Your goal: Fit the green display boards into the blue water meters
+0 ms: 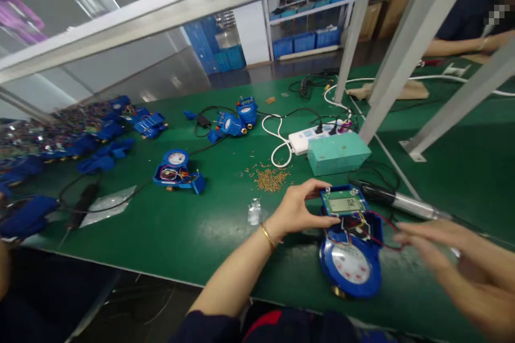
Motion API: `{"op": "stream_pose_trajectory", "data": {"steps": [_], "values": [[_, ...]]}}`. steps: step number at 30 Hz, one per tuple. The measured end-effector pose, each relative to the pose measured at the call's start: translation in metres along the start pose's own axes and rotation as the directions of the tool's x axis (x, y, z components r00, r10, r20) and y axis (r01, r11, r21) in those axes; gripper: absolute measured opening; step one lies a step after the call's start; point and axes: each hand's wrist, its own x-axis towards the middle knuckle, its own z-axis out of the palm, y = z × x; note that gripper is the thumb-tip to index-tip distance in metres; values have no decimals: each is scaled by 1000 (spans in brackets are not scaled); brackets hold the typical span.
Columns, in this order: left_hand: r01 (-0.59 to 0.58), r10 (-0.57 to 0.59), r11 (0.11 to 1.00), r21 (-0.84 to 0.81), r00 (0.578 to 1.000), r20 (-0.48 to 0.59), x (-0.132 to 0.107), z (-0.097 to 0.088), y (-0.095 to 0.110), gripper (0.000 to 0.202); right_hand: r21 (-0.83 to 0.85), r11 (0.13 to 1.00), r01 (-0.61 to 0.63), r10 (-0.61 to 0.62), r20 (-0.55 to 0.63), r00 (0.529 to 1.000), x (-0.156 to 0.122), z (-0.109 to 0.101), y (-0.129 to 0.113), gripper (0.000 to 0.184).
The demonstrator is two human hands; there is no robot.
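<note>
A blue water meter (350,262) with a round dial lies on the green table in front of me, its electronics box uncovered and wires showing. My left hand (300,209) grips the meter's display unit (345,203) between thumb and fingers; its green board and lit LCD face up. Thin red and dark wires (386,245) loop out to the right. My right hand (446,252), partly smeared by motion, pinches their ends between thumb and fingertips. Just behind the meter lies an electric screwdriver (398,201) with a black and silver body.
Loose brass screws (271,179) lie in a pile near a small clear bag (254,211). A teal box (339,153) stands against a white power strip (300,142). More blue meters (173,171) sit leftward. Metal posts (406,59) rise at right; another person's arm (458,47) is beyond.
</note>
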Motion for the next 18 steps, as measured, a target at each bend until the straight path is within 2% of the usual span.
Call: {"op": "stream_pose_trajectory", "data": {"steps": [2, 4, 6, 8, 10, 14, 18], "values": [[-10, 9, 1000, -15, 1000, -7, -1, 2, 0, 57, 54, 957, 286, -291, 125, 949, 1, 15, -28, 25], [-18, 17, 1000, -17, 1000, -24, -3, 3, 1, 58, 46, 897, 439, -437, 229, 869, 2, 36, -44, 33], [-20, 20, 1000, -1, 999, -41, -4, 4, 2, 59, 25, 860, 510, -487, 338, 805, 1, 54, -47, 41], [-23, 25, 999, 24, 998, -54, -5, 4, 4, 59, -17, 850, 526, -474, 410, 779, -1, 65, -43, 42], [-35, 37, 998, 49, 997, -61, -5, 4, 5, 59, -93, 848, 522, -441, 423, 791, -3, 70, -38, 39], [-71, 76, 995, 72, 994, -79, -6, 4, 5, 58, -218, 826, 519, -422, 370, 827, -6, 70, -36, 41], [-94, 104, 991, 93, 989, -101, -7, 7, 1, 58, -312, 841, 441, -346, 316, 883, -12, 73, -41, 47]]}}
